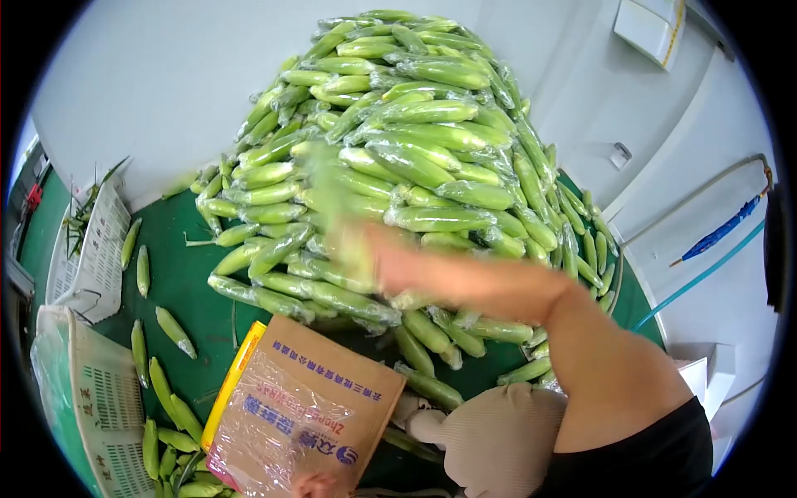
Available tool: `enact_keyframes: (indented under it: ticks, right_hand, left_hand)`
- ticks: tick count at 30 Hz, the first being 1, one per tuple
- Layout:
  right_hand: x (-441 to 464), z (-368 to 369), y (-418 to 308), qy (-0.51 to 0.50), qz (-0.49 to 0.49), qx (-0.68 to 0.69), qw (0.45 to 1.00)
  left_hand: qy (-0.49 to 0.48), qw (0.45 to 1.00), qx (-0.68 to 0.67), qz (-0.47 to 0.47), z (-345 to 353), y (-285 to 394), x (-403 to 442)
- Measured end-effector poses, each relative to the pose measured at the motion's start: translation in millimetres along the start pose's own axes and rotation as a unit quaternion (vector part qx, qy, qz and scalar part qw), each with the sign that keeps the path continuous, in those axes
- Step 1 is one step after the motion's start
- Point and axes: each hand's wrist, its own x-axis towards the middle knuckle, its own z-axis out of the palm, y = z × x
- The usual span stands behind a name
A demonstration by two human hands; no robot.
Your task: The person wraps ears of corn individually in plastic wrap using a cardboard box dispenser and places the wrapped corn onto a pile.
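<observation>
My right hand (386, 259) is stretched over the front of a large pile of green corn ears in clear wrap (423, 158). Its fingers are smeared by motion, and a blurred green ear (336, 207) shows at them. At the bottom edge my left hand (320, 485) is partly in view, over the lower end of a brown cardboard box (336, 357) with printed characters. Clear film (282, 432) lies crumpled on the box. The left fingers are mostly cut off by the frame.
Two white plastic baskets (104, 249) stand at the left, with loose corn ears (174, 332) beside them on the green surface (207, 307). A blue folded umbrella (718, 236) hangs at the right wall. Beige ribbed fabric (502, 440) is at the bottom centre.
</observation>
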Motion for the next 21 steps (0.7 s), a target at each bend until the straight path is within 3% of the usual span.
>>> enact_keyframes:
  ticks: [1,2,4,5,6,7,8,9,10,11,12,13,14,16,17,18,19,20,21]
  right_hand:
    - [52,-50,-16,0.162,0.118,0.327,0.924]
    - [111,-127,4,0.183,0.015,0.305,0.935]
    - [165,-232,-26,0.365,-0.068,0.178,0.911]
    - [176,-263,-31,0.389,-0.083,0.097,0.912]
    - [180,-277,-23,0.388,-0.085,0.025,0.917]
    - [182,-265,-2,0.364,-0.079,-0.035,0.928]
    - [172,-235,27,0.331,-0.065,-0.085,0.937]
    - [160,-196,51,0.293,-0.056,-0.118,0.947]
    - [143,-149,73,0.246,-0.047,-0.132,0.959]
    - [114,-98,91,0.192,-0.034,-0.134,0.972]
    - [76,-43,98,0.129,-0.014,-0.127,0.983]
    - [37,2,100,0.068,0.010,-0.109,0.992]
    - [1,38,100,0.006,0.030,-0.079,0.996]
    - [-71,109,83,-0.081,0.074,0.066,0.992]
    - [-87,113,85,-0.131,0.092,0.041,0.986]
    - [-96,120,88,-0.176,0.097,0.022,0.979]
    - [-101,122,90,-0.193,0.103,0.024,0.975]
    - [-105,122,92,-0.215,0.109,0.033,0.970]
    - [-106,128,83,-0.202,0.119,0.018,0.972]
  left_hand:
    - [0.163,0.979,0.124,-0.005,-30,-16,-2]
    - [0.256,0.951,0.171,-0.024,13,41,-4]
    - [0.319,0.938,-0.006,-0.134,-131,-36,-15]
    - [0.313,0.935,0.051,0.157,-98,-29,-5]
    - [0.362,0.908,0.135,0.163,-96,-23,-12]
    - [0.414,0.869,0.217,0.160,-91,-16,-20]
    - [0.516,0.772,0.351,0.120,-106,-15,-28]
    - [0.546,0.754,0.337,0.142,-137,-38,-36]
    - [0.570,0.773,0.232,0.156,-155,-55,-39]
    - [0.604,0.735,0.267,0.153,-177,-76,-47]
    - [0.622,0.671,0.391,0.095,-176,-71,-55]
    - [0.616,0.642,0.453,0.056,-192,-82,-69]
    - [0.636,0.617,0.462,0.032,-216,-107,-83]
    - [0.755,0.462,0.448,-0.125,-227,-104,-92]
    - [0.786,0.397,0.436,-0.185,-223,-94,-91]
    - [0.810,0.365,0.422,-0.180,-229,-92,-95]
    - [0.814,0.374,0.391,-0.210,-244,-101,-103]
    - [0.800,0.433,0.329,-0.253,-245,-94,-106]
    - [0.741,0.591,0.286,-0.137,-261,-100,-122]
